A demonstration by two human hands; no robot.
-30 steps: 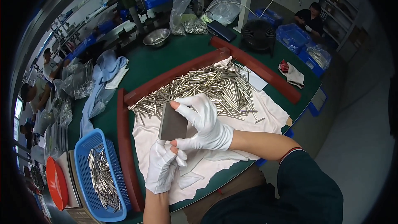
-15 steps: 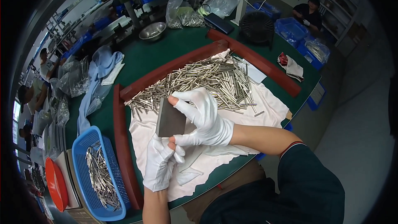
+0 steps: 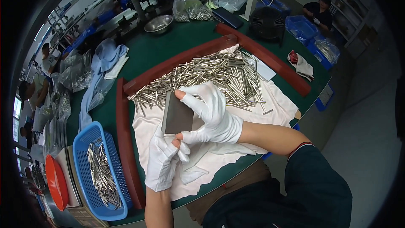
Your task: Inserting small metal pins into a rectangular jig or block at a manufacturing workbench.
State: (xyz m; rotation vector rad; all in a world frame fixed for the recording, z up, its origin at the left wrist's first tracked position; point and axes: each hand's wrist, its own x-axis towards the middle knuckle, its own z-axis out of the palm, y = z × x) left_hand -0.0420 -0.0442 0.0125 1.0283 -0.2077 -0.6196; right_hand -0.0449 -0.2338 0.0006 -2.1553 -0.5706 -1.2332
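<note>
Both of my hands wear white gloves with some fingertips bare. Between them, over the near part of the pale cloth (image 3: 278, 103), is a dark grey rectangular block (image 3: 179, 116) with a smooth flat face and a lighter side edge. My right hand (image 3: 213, 112) spans it, fingers at its far corner and thumb by its near edge. Below it, my left hand (image 3: 162, 162) is closed around the block's near end, its fingertips close to my right thumb. Just beyond lies a wide pile of loose metal pins (image 3: 223, 76) on the cloth.
Red-brown bars (image 3: 126, 147) border the cloth on the green table (image 3: 139, 59). At left sit a blue basket (image 3: 112, 156) of pins and a red dish (image 3: 57, 181). A metal bowl (image 3: 158, 23) and a black fan (image 3: 266, 22) stand at the back. A co-worker (image 3: 318, 14) sits far right.
The block has tilted a little in my hands, showing more of its light side edge. The whole view has shifted slightly; my hold on the block stays much the same.
</note>
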